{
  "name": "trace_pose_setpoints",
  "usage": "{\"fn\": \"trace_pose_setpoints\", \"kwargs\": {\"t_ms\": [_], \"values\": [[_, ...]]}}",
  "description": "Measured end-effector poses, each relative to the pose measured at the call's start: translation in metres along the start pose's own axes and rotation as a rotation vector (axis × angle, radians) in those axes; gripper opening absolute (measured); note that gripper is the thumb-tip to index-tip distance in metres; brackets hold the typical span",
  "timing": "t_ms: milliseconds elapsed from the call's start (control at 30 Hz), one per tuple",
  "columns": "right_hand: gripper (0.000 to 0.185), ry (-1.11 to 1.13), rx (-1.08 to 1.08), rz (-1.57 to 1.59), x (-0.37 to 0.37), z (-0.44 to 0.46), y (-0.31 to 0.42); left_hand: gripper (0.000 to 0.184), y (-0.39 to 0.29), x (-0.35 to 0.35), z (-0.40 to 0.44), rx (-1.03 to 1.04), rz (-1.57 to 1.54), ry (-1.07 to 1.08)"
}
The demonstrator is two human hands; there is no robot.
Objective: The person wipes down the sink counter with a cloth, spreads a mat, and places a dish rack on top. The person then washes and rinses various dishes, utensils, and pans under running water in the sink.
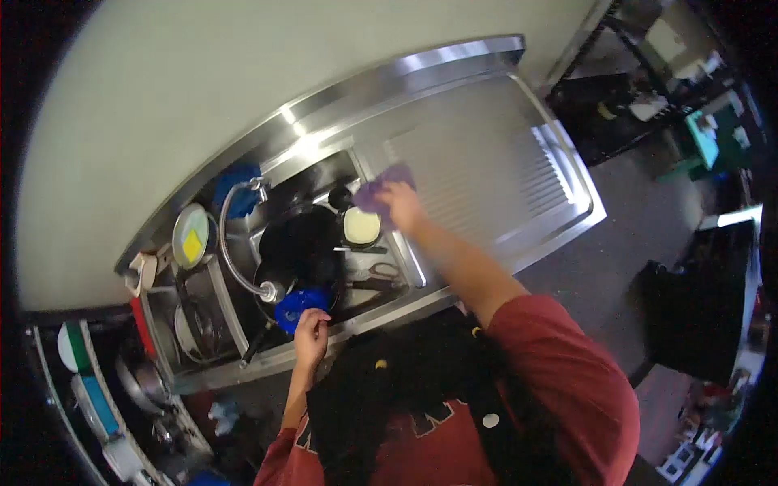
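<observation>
My right hand (pixel 397 204) is closed on a purple cloth (pixel 395 174), over the divider between the sink and the ribbed drainboard (pixel 478 154). At the front of the sink, my left hand (pixel 311 330) has its fingers bent together at the edge of a shiny blue item (pixel 298 308), whose kind I cannot make out. Behind it, a large black pan (pixel 296 243) fills much of the basin. Next to the pan lie a cream square dish (pixel 361 227), scissors (pixel 382 270) and a dark-handled utensil (pixel 369 285).
A flexible metal faucet (pixel 229 243) arches over the sink. To its left are a pan with a yellow sponge (pixel 193 245) and a second basin with cookware (pixel 194 328). Shelves of dishes (pixel 97 397) stand lower left. A dark rack (pixel 608 105) stands beyond the counter's right end.
</observation>
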State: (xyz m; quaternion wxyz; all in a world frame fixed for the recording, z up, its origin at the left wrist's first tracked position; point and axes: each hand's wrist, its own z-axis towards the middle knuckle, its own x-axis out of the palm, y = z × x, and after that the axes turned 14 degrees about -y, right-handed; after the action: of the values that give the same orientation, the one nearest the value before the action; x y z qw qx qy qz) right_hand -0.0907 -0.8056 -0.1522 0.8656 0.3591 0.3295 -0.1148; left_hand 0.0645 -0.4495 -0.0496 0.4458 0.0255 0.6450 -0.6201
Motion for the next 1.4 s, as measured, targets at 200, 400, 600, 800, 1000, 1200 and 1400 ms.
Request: {"fn": "trace_pose_setpoints", "kwargs": {"t_ms": [200, 400, 600, 800, 1000, 1200, 1400], "values": [[0.044, 0.047, 0.088, -0.015, -0.058, -0.119, 0.042, 0.012, 0.011, 0.029, 0.037, 0.281, -0.143, 0.16], [0.055, 0.142, 0.25, -0.014, -0.114, -0.204, 0.09, 0.015, -0.046, 0.075, 0.053, 0.346, -0.204, 0.338], [0.068, 0.179, 0.403, 0.333, -0.193, -0.192, 0.107, 0.035, -0.072, 0.14, 0.022, 0.364, 0.048, 0.319], [0.059, 0.145, 0.766, 0.415, -0.391, -0.213, 0.126, 0.027, -0.102, 0.197, 0.02, 0.324, 0.584, 0.283], [0.055, -0.124, 0.312, 0.731, -0.646, -0.297, 0.24, 0.036, -0.112, 0.256, 0.035, 0.336, 0.959, 0.305], [0.041, -0.413, -0.36, 0.465, -0.742, -0.338, 0.376, 0.026, -0.137, 0.271, 0.02, 0.328, 1.017, 0.262], [0.035, -0.559, -0.236, 0.207, -0.749, -0.364, 0.422, 0.023, -0.156, 0.271, 0.009, 0.372, 1.154, 0.21]]}}
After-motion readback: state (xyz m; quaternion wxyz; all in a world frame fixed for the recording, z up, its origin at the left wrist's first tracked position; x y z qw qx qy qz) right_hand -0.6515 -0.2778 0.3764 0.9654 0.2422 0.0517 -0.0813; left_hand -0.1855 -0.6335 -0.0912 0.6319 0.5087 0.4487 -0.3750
